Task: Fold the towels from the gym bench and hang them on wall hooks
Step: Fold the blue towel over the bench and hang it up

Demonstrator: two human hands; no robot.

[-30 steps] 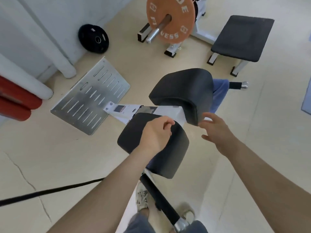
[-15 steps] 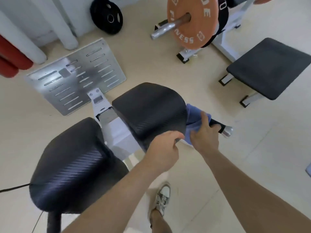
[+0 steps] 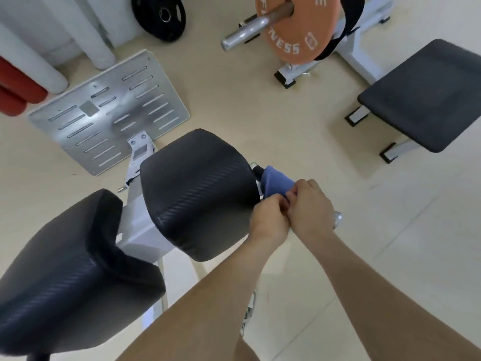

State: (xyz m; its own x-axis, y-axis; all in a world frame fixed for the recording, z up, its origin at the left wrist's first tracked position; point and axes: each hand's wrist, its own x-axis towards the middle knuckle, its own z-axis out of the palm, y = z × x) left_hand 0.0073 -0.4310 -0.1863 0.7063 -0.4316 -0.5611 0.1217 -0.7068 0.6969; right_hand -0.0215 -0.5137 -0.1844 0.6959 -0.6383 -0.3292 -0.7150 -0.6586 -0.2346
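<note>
Our left hand (image 3: 270,218) and right hand (image 3: 311,207) pinch the blue towel (image 3: 275,179). Beige tile floor (image 3: 260,113), orange weight plate (image 3: 299,29) at 1 o'clock.

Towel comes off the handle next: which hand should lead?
Right, probably: right hand pinches the blue towel on the open side; left hand, also gripping, is crowded against the black pad.

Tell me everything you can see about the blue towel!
The blue towel looks like soft cloth, bunched and creased. It lies over a bar beside the black pad, and the pad and the hands hide part of it. The left hand and the right hand both pinch its near edge. Its full shape cannot be seen.
</note>
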